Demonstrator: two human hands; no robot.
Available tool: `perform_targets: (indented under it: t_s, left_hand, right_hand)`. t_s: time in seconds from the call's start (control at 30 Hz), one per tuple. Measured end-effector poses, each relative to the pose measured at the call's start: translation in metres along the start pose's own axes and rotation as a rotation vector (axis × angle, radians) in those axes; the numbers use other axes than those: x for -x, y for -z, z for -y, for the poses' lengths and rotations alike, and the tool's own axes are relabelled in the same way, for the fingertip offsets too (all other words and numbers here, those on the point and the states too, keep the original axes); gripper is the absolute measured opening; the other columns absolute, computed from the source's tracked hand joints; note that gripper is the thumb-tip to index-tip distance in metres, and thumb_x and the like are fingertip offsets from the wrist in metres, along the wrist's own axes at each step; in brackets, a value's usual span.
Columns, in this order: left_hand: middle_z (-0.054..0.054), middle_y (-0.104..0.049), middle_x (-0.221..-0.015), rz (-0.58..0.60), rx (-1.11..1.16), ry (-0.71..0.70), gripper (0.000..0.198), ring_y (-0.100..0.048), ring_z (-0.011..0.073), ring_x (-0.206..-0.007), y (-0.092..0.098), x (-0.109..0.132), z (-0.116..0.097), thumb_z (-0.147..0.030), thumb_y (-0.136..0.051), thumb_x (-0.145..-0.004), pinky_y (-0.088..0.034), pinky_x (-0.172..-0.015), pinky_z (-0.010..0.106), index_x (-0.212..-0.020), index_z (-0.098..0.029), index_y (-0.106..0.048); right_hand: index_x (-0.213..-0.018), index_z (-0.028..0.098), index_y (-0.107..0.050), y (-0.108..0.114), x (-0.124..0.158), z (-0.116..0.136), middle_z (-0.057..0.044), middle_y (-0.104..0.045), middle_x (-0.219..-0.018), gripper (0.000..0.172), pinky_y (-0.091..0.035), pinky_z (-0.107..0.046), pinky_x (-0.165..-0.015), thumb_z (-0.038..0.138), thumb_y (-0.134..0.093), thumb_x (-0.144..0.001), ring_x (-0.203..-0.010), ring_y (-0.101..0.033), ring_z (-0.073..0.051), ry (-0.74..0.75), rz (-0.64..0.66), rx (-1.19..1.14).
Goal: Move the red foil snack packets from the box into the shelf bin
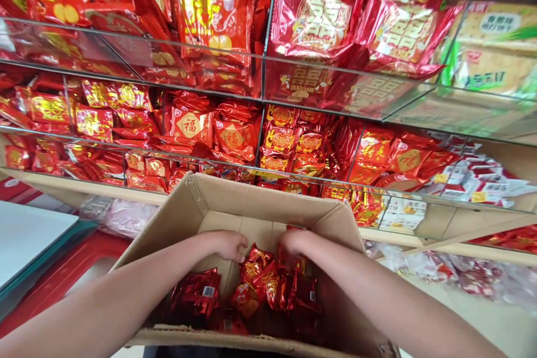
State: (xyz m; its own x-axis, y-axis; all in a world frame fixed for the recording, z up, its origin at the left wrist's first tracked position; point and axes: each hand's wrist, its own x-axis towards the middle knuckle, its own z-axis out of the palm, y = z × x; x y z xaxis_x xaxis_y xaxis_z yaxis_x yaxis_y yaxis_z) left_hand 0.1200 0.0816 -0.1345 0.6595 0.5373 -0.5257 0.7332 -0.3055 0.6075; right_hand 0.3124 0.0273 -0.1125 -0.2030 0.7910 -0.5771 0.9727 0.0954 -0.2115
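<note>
Both my hands are down inside an open cardboard box point(268, 198). My left hand point(232, 245) hovers over the box floor with its fingers loosely bent and apart, and nothing shows in them. Just right of its fingertips lies a pile of shiny red and gold snack packets point(262, 271). My right hand point(292, 241) reaches down among red packets at the box's right side; its fingers are hidden and a little blurred, so a grip cannot be made out. Dark red packets with a white barcode label point(201, 291) lie at the left of the box.
Shelves with clear dividers and front panels point(235, 81) rise behind the box, filled with red snack packets point(191, 126). Green and white cracker packs point(490, 61) stand at upper right. A red-framed, white-topped unit point(33, 235) is at left. Plastic-wrapped goods point(457, 274) lie below right.
</note>
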Motion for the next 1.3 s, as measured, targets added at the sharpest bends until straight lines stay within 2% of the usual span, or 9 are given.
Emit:
perform_targets:
  t_s: [0.1, 0.23, 0.3, 0.4, 0.6, 0.8, 1.03, 1.17, 1.3]
  left_hand:
    - [0.003, -0.065, -0.073, 0.008, -0.028, -0.011, 0.039, -0.054, 0.0187, -0.062, 0.006, 0.001, -0.008, -0.035, -0.064, -0.048, -0.038, -0.061, 0.028, -0.085, -0.024, -0.064]
    - [0.005, -0.064, -0.084, -0.084, 0.114, -0.065, 0.03, -0.055, 0.021, -0.077, 0.013, -0.002, -0.023, -0.039, -0.059, -0.059, -0.038, -0.069, 0.029, -0.083, -0.022, -0.063]
    - [0.005, -0.062, -0.085, -0.132, 0.322, 0.031, 0.036, -0.055, 0.0204, -0.076, 0.018, -0.002, -0.032, -0.048, -0.053, -0.064, -0.039, -0.067, 0.029, -0.086, -0.021, -0.06]
    - [0.003, -0.06, -0.082, -0.035, 0.772, 0.214, 0.043, -0.056, 0.016, -0.064, 0.024, 0.003, -0.047, -0.056, -0.045, -0.069, -0.042, -0.059, 0.03, -0.093, -0.021, -0.053]
    - [0.003, -0.062, -0.078, -0.043, 1.31, -0.02, 0.029, -0.058, 0.0129, -0.069, 0.035, 0.015, -0.068, -0.028, -0.067, -0.062, -0.045, -0.067, 0.029, -0.085, -0.015, -0.055]
    - [0.005, -0.064, -0.074, -0.351, 1.308, -0.05, 0.032, -0.06, 0.0136, -0.064, 0.043, 0.021, -0.076, -0.027, -0.071, -0.058, -0.047, -0.063, 0.028, -0.081, -0.013, -0.055]
    - [-0.001, -0.06, -0.06, -0.598, 1.082, -0.091, 0.031, -0.054, 0.0084, -0.052, 0.044, 0.023, -0.078, -0.032, -0.072, -0.051, -0.043, -0.05, 0.021, -0.069, -0.013, -0.056]
    - [-0.003, -0.057, -0.06, -0.596, 0.967, -0.149, 0.028, -0.052, 0.0076, -0.054, 0.047, 0.022, -0.075, -0.034, -0.068, -0.056, -0.042, -0.052, 0.02, -0.068, -0.013, -0.055]
    - [0.0, -0.059, -0.077, -0.377, 0.855, -0.299, 0.038, -0.051, 0.008, -0.06, 0.048, 0.024, -0.073, -0.034, -0.066, -0.059, -0.041, -0.052, 0.02, -0.092, -0.017, -0.055]
  right_hand:
    - [-0.033, 0.021, -0.049, -0.014, -0.008, -0.003, 0.003, -0.045, -0.035, 0.028, -0.047, -0.031, -0.055, 0.031, -0.071, -0.046, -0.051, -0.057, -0.017, -0.01, -0.035, 0.004]
    - [-0.043, 0.021, -0.058, 0.006, -0.005, -0.008, 0.002, -0.049, -0.044, 0.017, -0.044, -0.027, -0.05, 0.028, -0.072, -0.047, -0.051, -0.053, -0.015, 0.162, -0.184, -0.006]
    - [-0.06, 0.022, -0.064, 0.023, 0.003, -0.008, 0.001, -0.055, -0.06, 0.008, -0.044, -0.025, -0.056, 0.025, -0.069, -0.054, -0.06, -0.054, -0.014, 0.294, -0.318, -0.049]
    - [-0.084, 0.022, -0.064, 0.04, 0.018, -0.004, -0.001, -0.055, -0.082, 0.024, -0.042, -0.022, -0.069, 0.012, -0.055, -0.064, -0.075, -0.053, -0.011, 0.459, -0.506, -0.238]
    - [-0.092, 0.022, -0.06, 0.049, 0.04, -0.002, -0.001, -0.055, -0.099, 0.043, -0.037, -0.027, -0.087, 0.002, -0.037, -0.061, -0.094, -0.051, -0.011, 0.523, -0.523, -0.869]
    - [-0.106, 0.018, -0.047, 0.053, 0.041, -0.006, -0.005, -0.059, -0.083, 0.032, -0.048, -0.032, -0.06, 0.029, -0.039, -0.077, -0.064, -0.058, -0.013, 0.325, -0.172, -1.566]
    - [-0.089, 0.018, -0.05, 0.045, 0.03, -0.006, 0.001, -0.057, -0.071, 0.032, -0.042, -0.02, -0.049, 0.032, -0.063, -0.064, -0.058, -0.052, -0.009, 0.31, -0.368, -1.293]
    - [-0.09, 0.019, -0.049, 0.045, 0.027, -0.007, 0.0, -0.058, -0.075, 0.029, -0.043, -0.024, -0.06, 0.031, -0.061, -0.066, -0.067, -0.055, -0.011, 0.325, -0.477, -1.175]
    - [-0.094, 0.019, -0.046, 0.049, 0.03, -0.005, 0.001, -0.058, -0.073, 0.034, -0.042, -0.024, -0.058, 0.03, -0.061, -0.066, -0.061, -0.053, -0.01, 0.374, -0.531, -1.136]
